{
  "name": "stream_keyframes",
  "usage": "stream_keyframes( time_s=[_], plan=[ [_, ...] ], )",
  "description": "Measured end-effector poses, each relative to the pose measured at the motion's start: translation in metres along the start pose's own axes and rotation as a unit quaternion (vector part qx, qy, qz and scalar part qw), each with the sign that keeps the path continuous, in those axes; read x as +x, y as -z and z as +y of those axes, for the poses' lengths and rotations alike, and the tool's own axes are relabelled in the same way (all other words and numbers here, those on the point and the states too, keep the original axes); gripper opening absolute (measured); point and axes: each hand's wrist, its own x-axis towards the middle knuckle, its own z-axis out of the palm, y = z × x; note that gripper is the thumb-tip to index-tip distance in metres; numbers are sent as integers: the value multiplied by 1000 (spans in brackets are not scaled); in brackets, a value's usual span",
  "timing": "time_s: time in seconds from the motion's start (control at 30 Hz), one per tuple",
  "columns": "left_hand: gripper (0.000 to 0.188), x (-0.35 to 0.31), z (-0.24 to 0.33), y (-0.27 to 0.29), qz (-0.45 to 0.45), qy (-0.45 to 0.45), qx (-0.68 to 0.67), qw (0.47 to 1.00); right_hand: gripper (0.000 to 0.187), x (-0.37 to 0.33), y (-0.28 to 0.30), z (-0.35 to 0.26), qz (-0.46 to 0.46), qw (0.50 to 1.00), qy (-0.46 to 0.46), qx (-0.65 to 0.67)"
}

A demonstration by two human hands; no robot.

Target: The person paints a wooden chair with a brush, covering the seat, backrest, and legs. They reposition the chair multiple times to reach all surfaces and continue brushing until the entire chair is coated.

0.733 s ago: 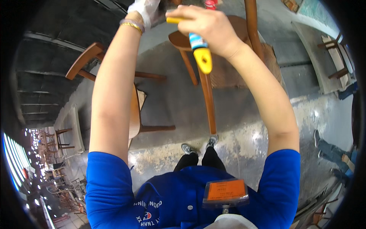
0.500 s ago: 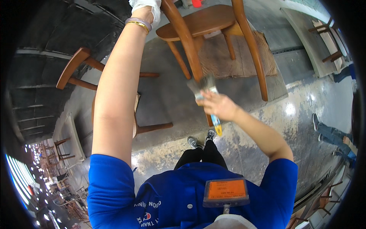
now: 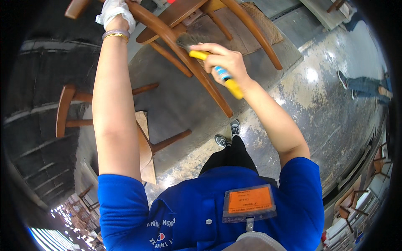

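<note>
My left hand (image 3: 114, 12), in a white glove, grips the top of a brown wooden chair (image 3: 199, 72) at the upper edge; its fingertips are partly hidden. In my bare right hand (image 3: 228, 62) is a paintbrush with a yellow and blue handle (image 3: 222, 73). Its dark bristles (image 3: 186, 41) lie against or very close to the long curved back leg of the chair; motion blur hides the exact contact. The fingers are wrapped round the handle. Behind that leg show the seat (image 3: 173, 19) and the other back leg (image 3: 255, 35).
Brown cardboard (image 3: 261, 25) lies beneath the chair on a dark mat (image 3: 176, 96). Left of me, a second wooden chair (image 3: 144, 146) lies tipped over, partly behind my left arm. Another person's legs (image 3: 368, 85) show at the far right on the worn floor (image 3: 301, 104).
My right hand has moved up and left with the paintbrush, and the brush has turned so its bristles point up-left. The held chair and left hand appear further left and higher in view.
</note>
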Motion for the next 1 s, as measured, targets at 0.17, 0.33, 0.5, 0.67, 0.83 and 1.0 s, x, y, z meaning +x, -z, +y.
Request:
stream_keyframes(
  time_s=[0.17,0.33,0.5,0.67,0.83,1.0],
  plan=[
    [20,8,-4,-11,65,68,-18,995,5,-157,-13,10,44,909,-403,100],
    [22,6,-7,-14,79,81,-29,993,4,-204,-15,26,97,712,-675,166],
    [19,-6,-9,-22,80,76,-30,993,18,-45,-8,29,233,763,-449,401],
    [19,-14,-7,-32,76,78,-41,993,34,-87,-8,17,297,621,-434,581],
    [19,-27,-6,-45,61,78,-44,994,27,-191,-14,29,338,611,-653,295],
    [21,-35,-3,-46,16,72,-2,997,16,-47,-17,33,326,720,-486,373]
  ],
)
